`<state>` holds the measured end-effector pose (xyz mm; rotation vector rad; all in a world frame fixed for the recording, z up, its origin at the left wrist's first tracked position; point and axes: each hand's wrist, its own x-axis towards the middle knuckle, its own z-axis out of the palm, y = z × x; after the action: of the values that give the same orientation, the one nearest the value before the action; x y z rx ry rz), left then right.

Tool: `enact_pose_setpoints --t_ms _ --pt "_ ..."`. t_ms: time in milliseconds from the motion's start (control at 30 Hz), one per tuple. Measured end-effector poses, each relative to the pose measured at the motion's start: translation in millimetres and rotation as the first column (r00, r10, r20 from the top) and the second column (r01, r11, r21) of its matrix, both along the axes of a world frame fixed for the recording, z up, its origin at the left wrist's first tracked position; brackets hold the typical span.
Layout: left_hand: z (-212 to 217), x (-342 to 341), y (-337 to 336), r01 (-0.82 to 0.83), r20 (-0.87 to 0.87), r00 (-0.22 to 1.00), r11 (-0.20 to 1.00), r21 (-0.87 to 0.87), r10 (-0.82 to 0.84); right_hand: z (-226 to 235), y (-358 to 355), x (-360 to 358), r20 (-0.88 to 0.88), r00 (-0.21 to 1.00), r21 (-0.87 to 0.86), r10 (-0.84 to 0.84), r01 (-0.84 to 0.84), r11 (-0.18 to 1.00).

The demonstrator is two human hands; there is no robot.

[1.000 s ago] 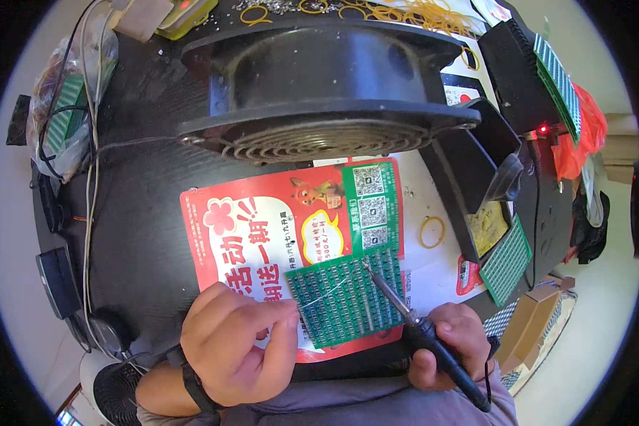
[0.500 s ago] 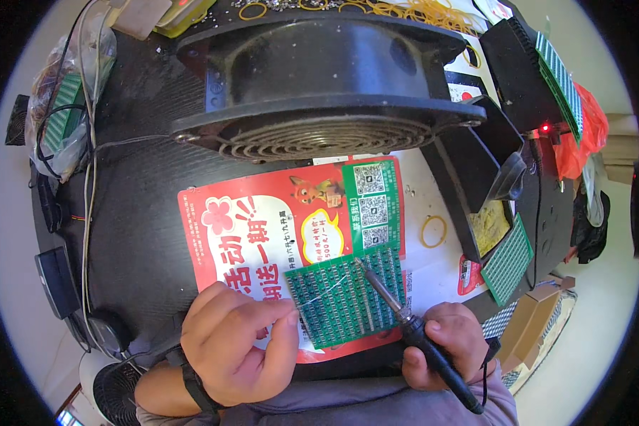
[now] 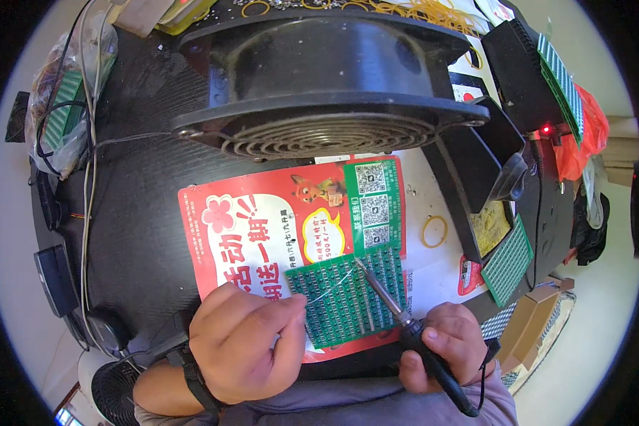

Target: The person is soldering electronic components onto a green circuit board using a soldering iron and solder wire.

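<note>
A green circuit board panel (image 3: 344, 305) covered in rows of small parts lies on a red and white printed sheet (image 3: 209, 213). My left hand (image 3: 245, 341) is closed in a pinch on a thin silvery solder wire (image 3: 331, 288), which slants across the panel toward its far edge. My right hand (image 3: 447, 348) wraps round the black handle of a soldering iron (image 3: 387, 298). The iron's tip rests at or just above the panel's far edge, close to the wire's end; whether they touch I cannot tell.
A large black fan (image 3: 326, 85) stands just beyond the sheet. Right of it is an iron stand (image 3: 476, 177) with a yellow sponge (image 3: 491, 227), and another green panel (image 3: 508, 259) beside it. A rubber band (image 3: 434, 231) lies near. Cables (image 3: 89, 177) run along the left.
My left hand has shifted slightly right and forward, bringing the wire's end closer to the iron's tip. The iron and the panel have hardly moved.
</note>
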<state>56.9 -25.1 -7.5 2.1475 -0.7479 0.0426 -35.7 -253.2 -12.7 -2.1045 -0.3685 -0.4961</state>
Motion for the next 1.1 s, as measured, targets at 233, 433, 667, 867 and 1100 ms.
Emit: enact_pose_setpoints --t_ms 233,433,667,867,1100 --pt "2 0 -1 -0.017 -0.039 0.999 1.000 -0.009 0.017 -2 -1 -1 0.014 1.000 0.007 0.004 -0.004 1.000" --pt "7 1 2 -0.013 -0.037 0.999 0.999 0.033 0.014 -2 -2 -1 0.015 0.999 -0.007 0.034 -0.034 0.999" --pt "3 0 8 0.070 0.001 0.998 0.993 0.095 -0.070 -4 -1 -2 0.050 0.998 -0.025 0.023 -0.022 0.999" --pt "8 -1 5 -0.020 0.010 1.000 1.000 0.006 0.020 -4 1 0 0.033 0.999 -0.032 0.019 -0.018 0.999" --pt "12 6 11 -0.118 -0.010 0.993 0.992 0.047 0.119 -4 -1 -6 -0.004 1.000 -0.020 0.031 -0.031 0.999"
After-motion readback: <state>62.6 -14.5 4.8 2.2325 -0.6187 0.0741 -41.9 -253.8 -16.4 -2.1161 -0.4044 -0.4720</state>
